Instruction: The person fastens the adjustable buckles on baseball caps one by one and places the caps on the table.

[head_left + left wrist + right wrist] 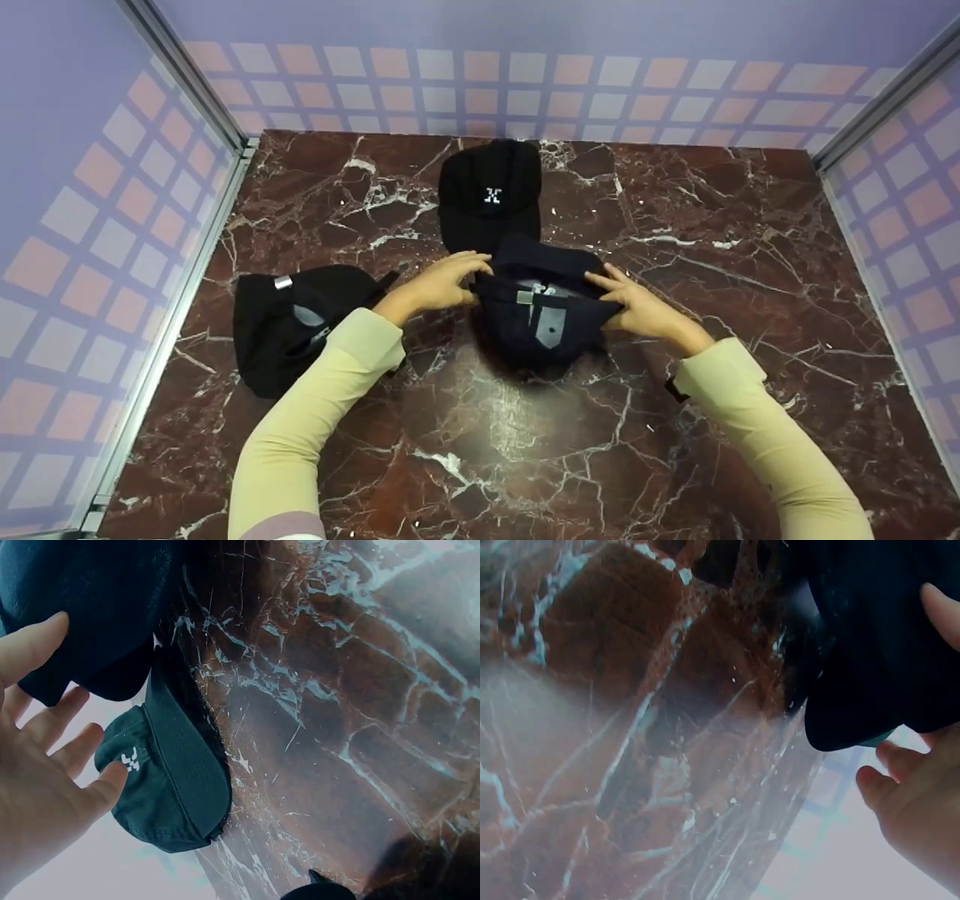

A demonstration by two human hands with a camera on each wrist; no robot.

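A dark navy cap [551, 322] is held between both hands, its strap side with a metal buckle facing me and its pale inner label showing through the opening. My left hand [448, 283] grips its left edge. In the left wrist view the thumb [46, 645] lies on the cloth, with fingers beyond the rim. My right hand [637, 300] grips the right edge, its thumb [943, 613] on the outside in the right wrist view. A black cap [487, 180] with a small white emblem sits just behind, its brim partly overlapped by the navy cap.
Another black cap [270, 337] lies on the left beside the left forearm, its metal buckle showing. Everything stands on a dark red marbled tabletop [720, 225]. Purple panels with checkered squares [480, 67] wall in the back, left and right sides.
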